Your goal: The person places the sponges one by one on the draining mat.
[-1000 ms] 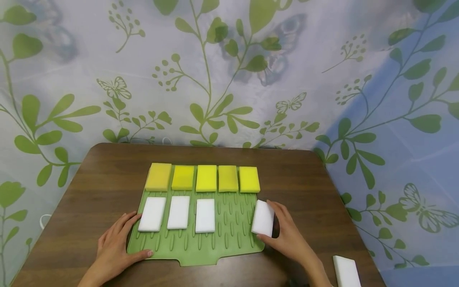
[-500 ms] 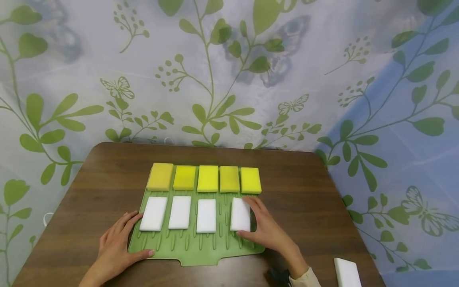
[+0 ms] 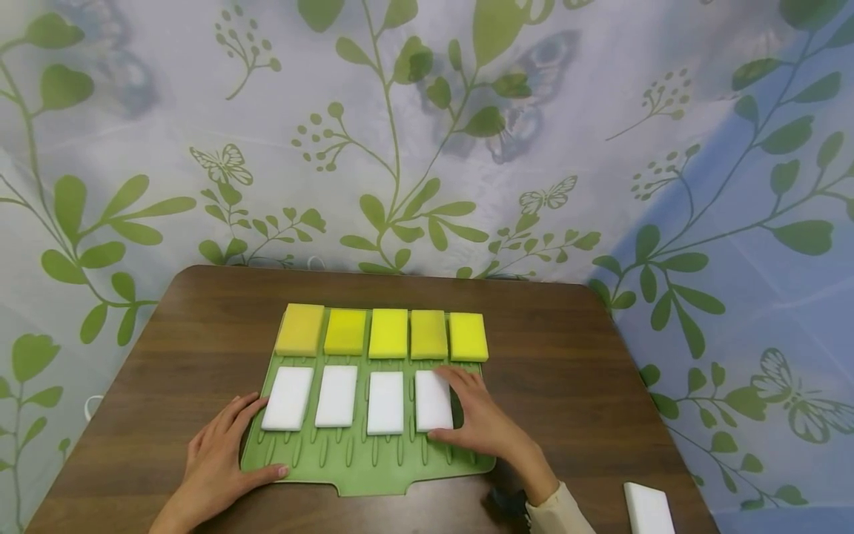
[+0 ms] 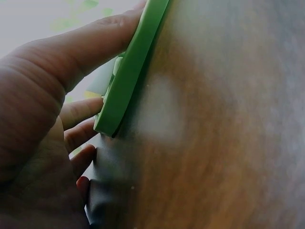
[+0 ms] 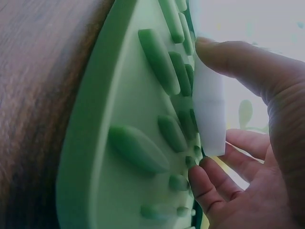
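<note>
A green ridged drying mat point(image 3: 373, 475) lies on the wooden table. My right hand point(image 3: 483, 423) holds a white sponge point(image 3: 434, 400) low over the mat, thumb at its near end and fingers at its far end. In the right wrist view this sponge point(image 5: 209, 105) stands edge-on close to the ridges. Three more white sponges point(image 3: 385, 403) lie in line to its left. My left hand point(image 3: 220, 456) rests at the mat's near left corner, its thumb on the front edge and its fingers spread along the left side. The left wrist view shows that thumb along the mat's rim point(image 4: 128, 81).
Several yellow sponges point(image 3: 389, 334) form a row along the mat's far side. Another white sponge point(image 3: 649, 508) lies on the table point(image 3: 567, 356) at the near right. A leaf-patterned curtain point(image 3: 427, 148) hangs behind the table.
My right hand has carried the white sponge leftward from the mat's right edge to beside the third white sponge. My left hand keeps its place at the corner.
</note>
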`<act>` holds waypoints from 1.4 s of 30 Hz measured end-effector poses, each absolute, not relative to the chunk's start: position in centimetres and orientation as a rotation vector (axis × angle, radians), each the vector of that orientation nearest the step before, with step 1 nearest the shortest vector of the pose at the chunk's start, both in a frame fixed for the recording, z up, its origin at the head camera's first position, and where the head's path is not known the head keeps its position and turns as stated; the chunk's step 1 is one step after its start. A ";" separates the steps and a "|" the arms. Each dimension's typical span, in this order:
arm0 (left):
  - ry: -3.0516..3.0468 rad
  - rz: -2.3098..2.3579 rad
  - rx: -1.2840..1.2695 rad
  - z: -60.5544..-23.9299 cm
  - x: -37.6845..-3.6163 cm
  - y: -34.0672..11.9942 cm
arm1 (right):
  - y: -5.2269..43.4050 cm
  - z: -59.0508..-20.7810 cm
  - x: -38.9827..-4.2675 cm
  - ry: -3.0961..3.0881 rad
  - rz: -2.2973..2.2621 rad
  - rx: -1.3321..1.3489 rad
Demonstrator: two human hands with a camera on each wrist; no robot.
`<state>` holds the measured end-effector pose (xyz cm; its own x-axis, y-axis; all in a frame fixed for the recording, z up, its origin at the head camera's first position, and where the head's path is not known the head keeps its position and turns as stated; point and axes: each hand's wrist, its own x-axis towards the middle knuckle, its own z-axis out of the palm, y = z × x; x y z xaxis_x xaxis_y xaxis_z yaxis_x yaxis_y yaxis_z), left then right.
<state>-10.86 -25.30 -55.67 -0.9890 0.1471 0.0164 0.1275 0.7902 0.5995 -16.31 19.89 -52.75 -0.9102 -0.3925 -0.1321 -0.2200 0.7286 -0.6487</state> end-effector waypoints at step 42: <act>2.949 0.952 0.221 -55.9 -10.8 -25.2 | 34.4 -50.9 -5.3 3.260 -0.972 -0.158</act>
